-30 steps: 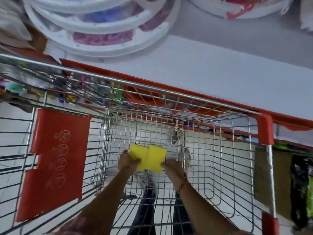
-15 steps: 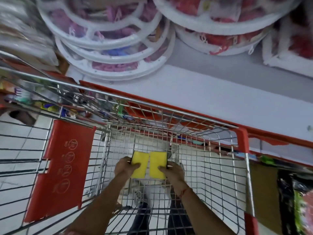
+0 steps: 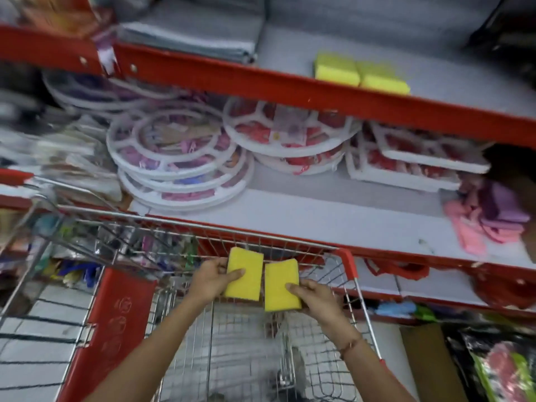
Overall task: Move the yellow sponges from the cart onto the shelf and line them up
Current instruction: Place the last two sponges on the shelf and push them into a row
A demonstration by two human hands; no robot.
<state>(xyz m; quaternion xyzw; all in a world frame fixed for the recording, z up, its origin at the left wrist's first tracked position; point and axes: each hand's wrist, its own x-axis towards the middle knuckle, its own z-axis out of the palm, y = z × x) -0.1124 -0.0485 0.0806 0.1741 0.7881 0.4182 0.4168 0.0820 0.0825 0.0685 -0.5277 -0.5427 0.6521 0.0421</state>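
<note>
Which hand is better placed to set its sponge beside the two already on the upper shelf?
Probably the right hand: its sponge sits nearer the shelved sponges, up and to the right. The left hand with its sponge would have to cross over.

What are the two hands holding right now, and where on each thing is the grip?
Each holds one yellow sponge. The left hand pinches the left sponge by its left long edge; the right hand pinches the right sponge by its lower right edge.

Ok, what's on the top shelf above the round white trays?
Two yellow sponges side by side near the top shelf edge, folded grey cloths to their left. Anything behind is blurred.
</note>
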